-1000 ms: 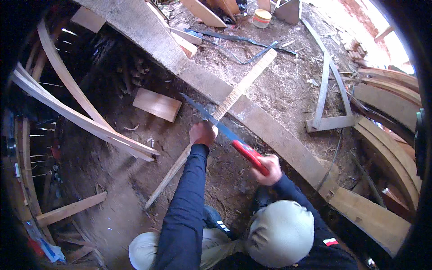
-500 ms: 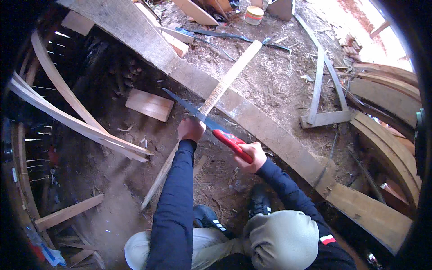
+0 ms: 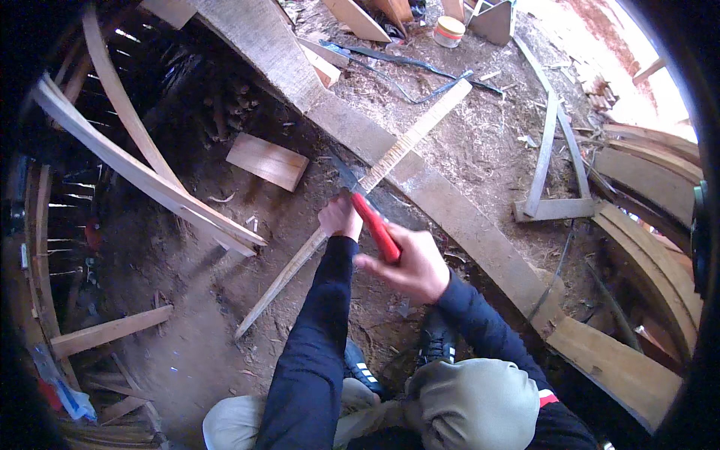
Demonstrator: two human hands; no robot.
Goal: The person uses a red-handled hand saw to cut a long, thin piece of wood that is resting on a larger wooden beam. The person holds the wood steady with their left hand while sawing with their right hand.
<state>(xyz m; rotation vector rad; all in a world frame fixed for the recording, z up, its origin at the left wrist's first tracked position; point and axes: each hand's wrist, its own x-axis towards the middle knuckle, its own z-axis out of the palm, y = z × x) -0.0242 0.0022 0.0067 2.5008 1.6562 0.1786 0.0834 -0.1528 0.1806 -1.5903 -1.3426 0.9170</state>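
In my right hand (image 3: 416,262) is a handsaw (image 3: 377,227) with a red handle, its fingers wrapped round the grip. The dark saw blade (image 3: 345,173) meets a long pale wooden strip (image 3: 411,147) right beside my left hand and points away to the upper left. That strip lies slantwise across a thick timber beam (image 3: 457,204), and a row of close notches or marks runs along its far part. My left hand (image 3: 341,216) is closed around the strip just on the near side of the blade; the strip's near end slopes down toward the ground.
A short wooden block (image 3: 268,161) lies left of the beam. Long curved boards (image 3: 150,180) reach in from the left, and more curved pieces (image 3: 649,247) stack at the right. Beyond the beam are a triangular wooden frame (image 3: 553,210), black strapping (image 3: 420,67) and a lidded jar (image 3: 448,32).
My right hand has pushed the saw forward and left, so its handle now sits close against my left hand and the blade looks shorter. The whole view has shifted slightly.
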